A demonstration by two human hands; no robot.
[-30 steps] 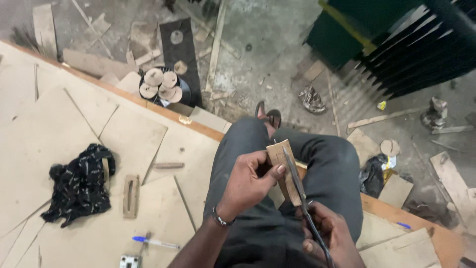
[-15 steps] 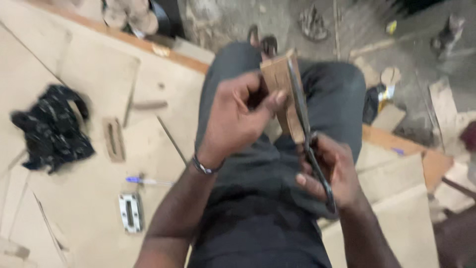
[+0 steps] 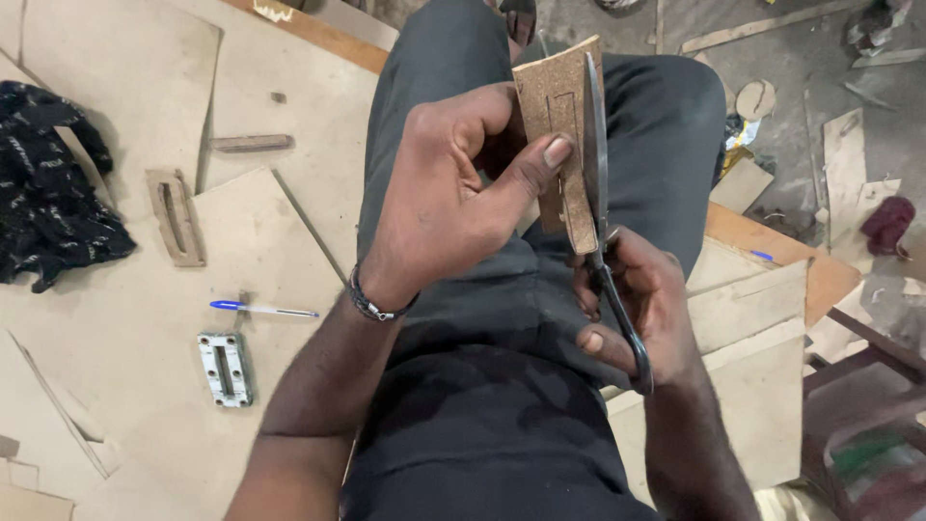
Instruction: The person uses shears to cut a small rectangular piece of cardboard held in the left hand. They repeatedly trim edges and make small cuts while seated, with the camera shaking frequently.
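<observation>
The left hand (image 3: pixel 449 198) pinches a brown strip of board (image 3: pixel 559 135) over the lap, thumb across its face, long axis running near to far; the right hand (image 3: pixel 641 309) grips scissors (image 3: pixel 603 193), blades pointing far along the strip's right edge; a pen (image 3: pixel 262 310) lies left on the boards.

Hands cutting a brown strip over the lap
Left hand (image 3: pixel 453 198) pinched the strip (image 3: pixel 558 135); right hand (image 3: pixel 641 309) worked scissors (image 3: pixel 603 207) along its edge, pen (image 3: pixel 262 309) lying on boards (image 3: pixel 125 318) beside
</observation>
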